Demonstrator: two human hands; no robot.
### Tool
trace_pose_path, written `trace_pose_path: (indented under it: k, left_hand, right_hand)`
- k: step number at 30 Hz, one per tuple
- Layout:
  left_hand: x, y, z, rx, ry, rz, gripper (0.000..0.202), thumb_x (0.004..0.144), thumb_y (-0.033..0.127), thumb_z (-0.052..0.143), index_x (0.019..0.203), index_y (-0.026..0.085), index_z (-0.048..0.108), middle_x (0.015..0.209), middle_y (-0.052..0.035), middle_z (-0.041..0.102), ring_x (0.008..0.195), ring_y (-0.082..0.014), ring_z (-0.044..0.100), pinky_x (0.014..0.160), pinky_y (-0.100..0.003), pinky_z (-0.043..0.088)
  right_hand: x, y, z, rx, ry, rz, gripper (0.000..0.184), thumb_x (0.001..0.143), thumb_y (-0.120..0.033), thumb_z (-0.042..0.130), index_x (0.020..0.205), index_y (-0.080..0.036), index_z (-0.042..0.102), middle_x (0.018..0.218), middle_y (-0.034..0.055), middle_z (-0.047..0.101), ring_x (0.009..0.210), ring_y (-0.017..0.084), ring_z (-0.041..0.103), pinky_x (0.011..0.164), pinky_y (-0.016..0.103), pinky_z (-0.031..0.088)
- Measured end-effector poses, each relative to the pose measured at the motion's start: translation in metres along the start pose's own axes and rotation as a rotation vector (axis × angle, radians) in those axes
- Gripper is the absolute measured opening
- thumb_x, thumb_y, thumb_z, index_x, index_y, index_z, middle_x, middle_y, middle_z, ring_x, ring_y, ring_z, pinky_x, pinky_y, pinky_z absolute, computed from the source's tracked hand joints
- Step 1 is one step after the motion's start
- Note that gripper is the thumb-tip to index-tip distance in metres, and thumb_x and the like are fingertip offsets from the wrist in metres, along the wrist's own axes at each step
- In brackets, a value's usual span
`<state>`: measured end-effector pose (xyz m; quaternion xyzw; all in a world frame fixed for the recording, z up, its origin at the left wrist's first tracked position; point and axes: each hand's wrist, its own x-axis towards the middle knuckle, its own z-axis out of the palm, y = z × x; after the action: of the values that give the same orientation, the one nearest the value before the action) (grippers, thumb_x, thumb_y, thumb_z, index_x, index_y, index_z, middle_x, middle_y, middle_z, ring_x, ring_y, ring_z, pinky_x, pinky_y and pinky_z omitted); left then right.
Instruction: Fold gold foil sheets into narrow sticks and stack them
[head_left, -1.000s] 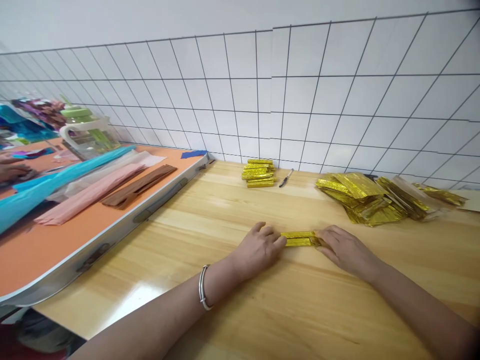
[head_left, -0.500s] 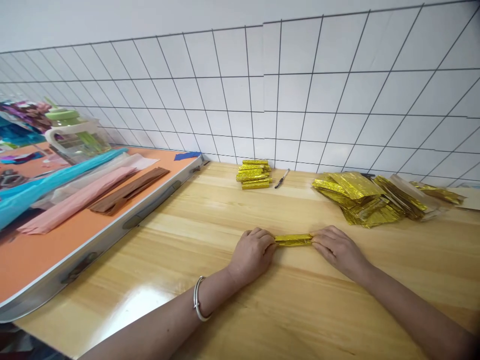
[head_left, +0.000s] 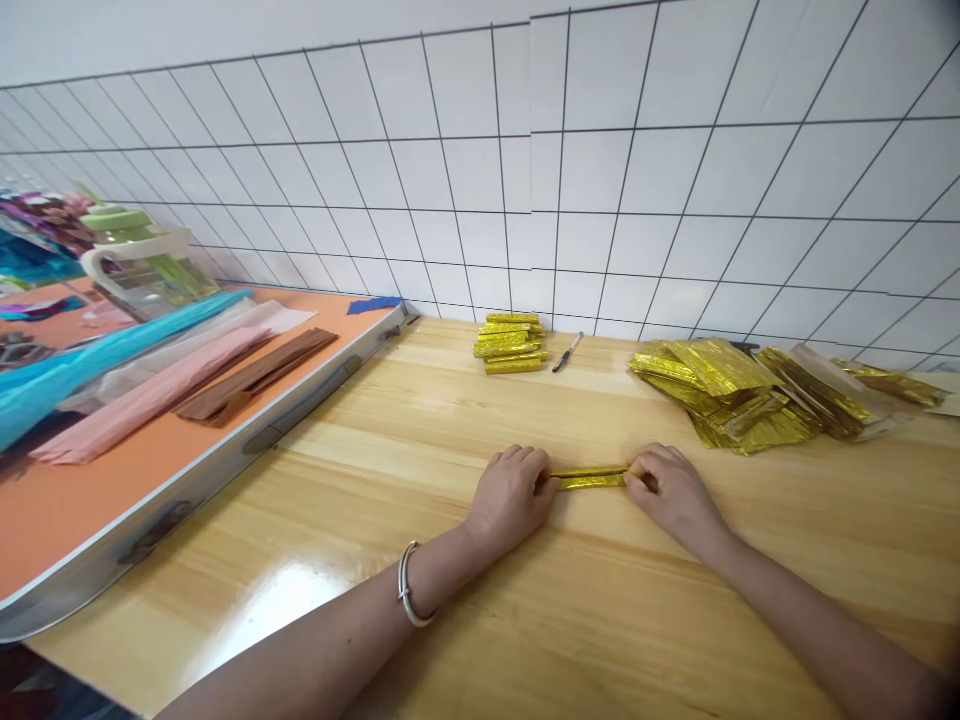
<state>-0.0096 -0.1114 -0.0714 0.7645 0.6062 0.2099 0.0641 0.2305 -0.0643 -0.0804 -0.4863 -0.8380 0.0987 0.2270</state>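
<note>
A narrow folded strip of gold foil (head_left: 590, 479) lies flat on the wooden table (head_left: 465, 420) between my hands. My left hand (head_left: 514, 492), a silver bangle on its wrist, is curled shut on the strip's left end. My right hand (head_left: 670, 489) pinches the right end, fingers pressed down on it. Behind, near the wall, sits a small stack of finished folded gold strips (head_left: 510, 343) with a pen (head_left: 567, 353) beside it. To the right lies a loose pile of unfolded gold foil sheets (head_left: 739, 395).
A white tiled wall runs along the back. At left an orange-topped table (head_left: 82, 500) with a metal edge holds pink, brown and blue tissue paper strips (head_left: 172, 385) and a clear jug with a green lid (head_left: 142, 262).
The gold strip has been folded narrower between my hands. My hands stay at its two ends, fingers curling in tighter.
</note>
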Motion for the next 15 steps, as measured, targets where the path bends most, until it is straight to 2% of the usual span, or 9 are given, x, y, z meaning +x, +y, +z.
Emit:
trace_pose_path:
  k: [4, 10, 13, 15]
  left_hand:
    - [0.0, 0.0, 0.0, 0.003, -0.015, 0.028, 0.006, 0.084, 0.025, 0.051, 0.082, 0.02, 0.053, 0.08, -0.0011, 0.058, 0.079, -0.0166, 0.05, 0.069, -0.027, 0.037]
    - [-0.005, 0.0, -0.007, 0.147, -0.108, 0.218, 0.017, 0.09, 0.021, 0.043, 0.092, 0.023, 0.059, 0.086, -0.0035, 0.059, 0.087, -0.018, 0.05, 0.076, -0.031, 0.036]
    - [-0.006, 0.001, -0.013, 0.226, -0.153, 0.333, 0.018, 0.089, 0.016, 0.044, 0.1, 0.021, 0.057, 0.093, -0.0052, 0.059, 0.091, -0.0191, 0.049, 0.079, -0.033, 0.036]
    - [-0.005, 0.001, -0.016, 0.247, -0.171, 0.388, 0.02, 0.088, 0.015, 0.044, 0.104, 0.019, 0.055, 0.097, -0.0063, 0.059, 0.094, -0.0197, 0.049, 0.081, -0.034, 0.036]
  right_hand:
    - [0.002, -0.002, -0.001, -0.034, -0.013, 0.025, 0.014, 0.077, -0.022, 0.052, 0.063, -0.021, 0.051, 0.071, 0.0025, 0.055, 0.072, 0.019, 0.049, 0.068, 0.031, 0.038]
    - [-0.003, 0.0, 0.003, -0.086, 0.034, 0.052, 0.013, 0.076, -0.025, 0.056, 0.066, -0.021, 0.05, 0.072, 0.0031, 0.054, 0.073, 0.02, 0.049, 0.066, 0.032, 0.039]
    - [-0.006, 0.002, 0.003, -0.062, 0.089, 0.008, 0.007, 0.078, -0.025, 0.058, 0.081, -0.019, 0.055, 0.083, 0.0059, 0.058, 0.081, 0.022, 0.051, 0.071, 0.034, 0.042]
    - [-0.008, 0.001, 0.003, -0.043, 0.097, -0.097, 0.014, 0.082, -0.022, 0.054, 0.095, -0.019, 0.058, 0.096, 0.0081, 0.06, 0.09, 0.023, 0.051, 0.077, 0.037, 0.043]
